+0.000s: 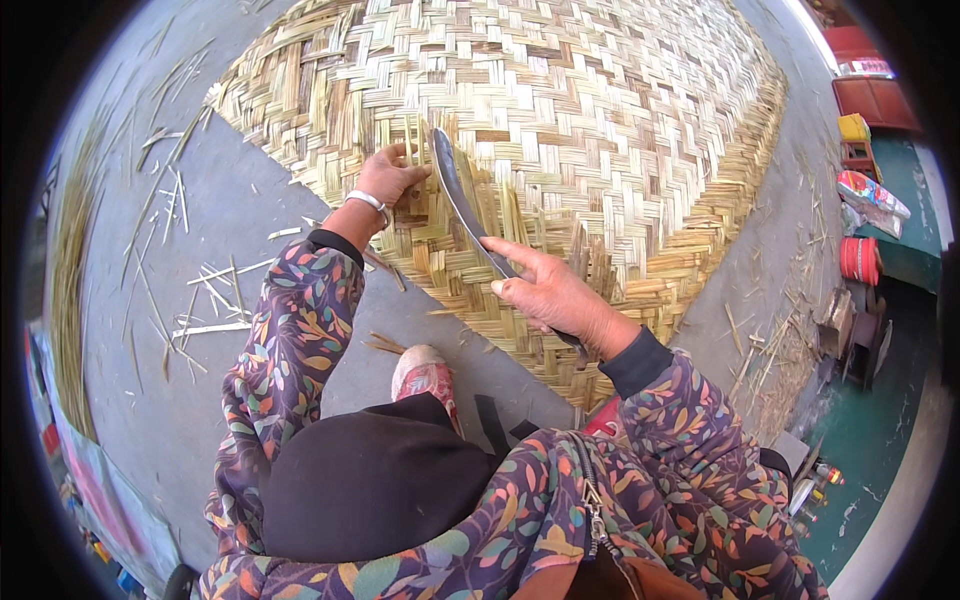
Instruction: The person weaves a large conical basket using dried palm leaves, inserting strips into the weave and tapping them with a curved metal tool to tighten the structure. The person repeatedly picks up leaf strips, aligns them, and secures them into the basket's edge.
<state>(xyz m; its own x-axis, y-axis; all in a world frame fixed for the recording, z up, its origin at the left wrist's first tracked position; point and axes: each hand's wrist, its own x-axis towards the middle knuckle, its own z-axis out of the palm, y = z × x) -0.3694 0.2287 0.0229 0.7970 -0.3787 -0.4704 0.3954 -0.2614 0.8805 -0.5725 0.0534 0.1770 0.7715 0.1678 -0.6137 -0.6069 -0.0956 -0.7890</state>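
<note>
A large woven bamboo mat [600, 110] lies on the grey concrete floor in front of me. My left hand [388, 178], with a white bangle on the wrist, pinches upright strips at the mat's unfinished near edge. My right hand [545, 292] is shut on the handle of a long dark curved knife [458, 195]. Its blade points up and away, its tip close to my left fingers and resting against the mat's strips. Both sleeves are dark with a leaf pattern. My foot in a pink shoe [425, 372] stands beside the mat's edge.
Loose bamboo slivers [205, 290] lie scattered on the floor at left, and a bundle of long strips [68, 290] runs along the far left. At right are red containers [875, 95], a red spool [860, 258], bags and scraps [775, 370] by a green floor.
</note>
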